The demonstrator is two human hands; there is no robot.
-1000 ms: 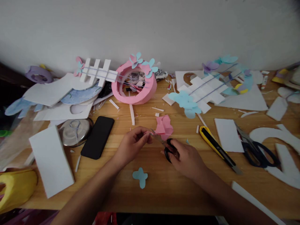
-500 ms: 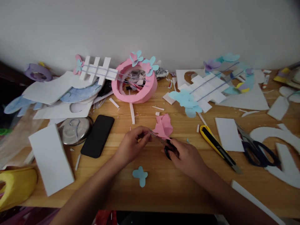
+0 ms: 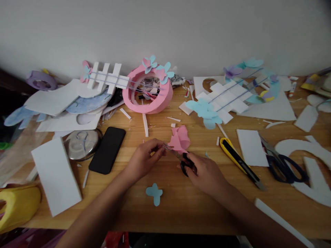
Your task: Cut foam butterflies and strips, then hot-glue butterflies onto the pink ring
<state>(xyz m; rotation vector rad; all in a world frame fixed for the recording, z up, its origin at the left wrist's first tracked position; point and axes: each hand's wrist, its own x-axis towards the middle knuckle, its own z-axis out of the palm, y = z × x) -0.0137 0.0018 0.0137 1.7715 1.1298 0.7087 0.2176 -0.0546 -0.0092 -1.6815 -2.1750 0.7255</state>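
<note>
Pink paper point(image 3: 180, 136) edged leftward; just beyond left hand point(image 3: 143, 157), right hand point(image 3: 207, 169).

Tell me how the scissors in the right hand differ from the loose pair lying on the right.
The held scissors look smaller than the loose scissors. The held scissors look black-handled; the loose scissors look navy-handled. The right hand grips the held scissors; the loose scissors lie beside the white card. Both are loop-handled.

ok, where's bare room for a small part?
Widest: between the blue cutout, the right forearm and the table's front edge. Narrower: right forearm to yellow cutter. Crowded: along the wall and right of the cutter. Right hand, scissors and pink paper occupy the middle.
</note>
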